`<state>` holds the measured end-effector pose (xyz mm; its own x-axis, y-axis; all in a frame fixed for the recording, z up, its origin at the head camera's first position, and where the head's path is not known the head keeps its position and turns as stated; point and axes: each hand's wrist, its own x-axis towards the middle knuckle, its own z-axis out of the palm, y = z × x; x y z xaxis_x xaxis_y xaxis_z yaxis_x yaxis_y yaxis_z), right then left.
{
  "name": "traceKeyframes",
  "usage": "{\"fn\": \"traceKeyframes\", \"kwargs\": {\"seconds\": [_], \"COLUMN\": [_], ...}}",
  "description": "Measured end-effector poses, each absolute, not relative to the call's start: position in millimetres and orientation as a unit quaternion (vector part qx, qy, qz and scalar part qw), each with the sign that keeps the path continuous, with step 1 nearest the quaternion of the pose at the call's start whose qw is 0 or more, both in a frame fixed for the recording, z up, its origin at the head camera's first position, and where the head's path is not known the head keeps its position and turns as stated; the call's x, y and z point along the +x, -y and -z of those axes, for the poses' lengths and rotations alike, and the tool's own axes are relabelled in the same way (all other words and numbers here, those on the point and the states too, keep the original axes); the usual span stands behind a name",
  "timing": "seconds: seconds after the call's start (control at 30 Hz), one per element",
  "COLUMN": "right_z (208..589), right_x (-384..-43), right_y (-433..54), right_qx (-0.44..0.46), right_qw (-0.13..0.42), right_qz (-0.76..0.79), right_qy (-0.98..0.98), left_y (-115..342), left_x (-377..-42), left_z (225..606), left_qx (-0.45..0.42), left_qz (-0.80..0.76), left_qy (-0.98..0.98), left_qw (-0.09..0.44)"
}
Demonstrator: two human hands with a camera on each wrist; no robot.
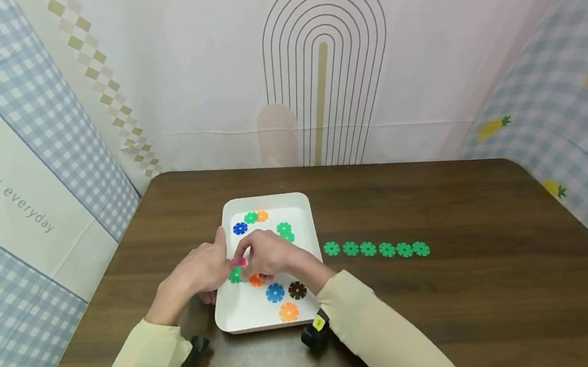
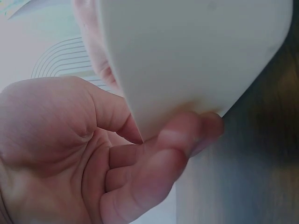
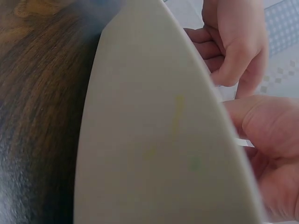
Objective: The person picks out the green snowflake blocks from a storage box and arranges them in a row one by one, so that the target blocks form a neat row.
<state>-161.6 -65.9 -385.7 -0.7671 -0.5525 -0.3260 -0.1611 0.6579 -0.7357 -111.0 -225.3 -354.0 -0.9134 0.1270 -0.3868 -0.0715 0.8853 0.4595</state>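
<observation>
A tray sits on the surface holding scattered gear discs, both hands meet over it, and a row of discs lies to its right.

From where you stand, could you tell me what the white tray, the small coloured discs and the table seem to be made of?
White tray: probably moulded plastic, smooth matte walls, rounded corners. Green discs in a row: likely rigid plastic, flat bright colour, notched edges. Table: dark wood or wood-look laminate; the grain shows, slight sheen.

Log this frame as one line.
left hand: on white tray edge | right hand: pinching pink disc | green disc row: on table
</observation>
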Motion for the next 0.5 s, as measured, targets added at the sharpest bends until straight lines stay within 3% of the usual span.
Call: {"fn": "traceKeyframes", "kwargs": {"seconds": [0.5], "right_z": [388.1], "right_x": [-161.8], "right_y": [70.2], "right_qx": [-0.234], "right_qw": [0.244], "right_qz": [0.324], "right_qy": [-0.884], "left_y": [226.9], "left_x": [-110.6], "left_z": [354.2], "left_qx": [0.029], "left_qz": [-0.24], "left_qy": [-0.948], "left_qw": [0.207]}}
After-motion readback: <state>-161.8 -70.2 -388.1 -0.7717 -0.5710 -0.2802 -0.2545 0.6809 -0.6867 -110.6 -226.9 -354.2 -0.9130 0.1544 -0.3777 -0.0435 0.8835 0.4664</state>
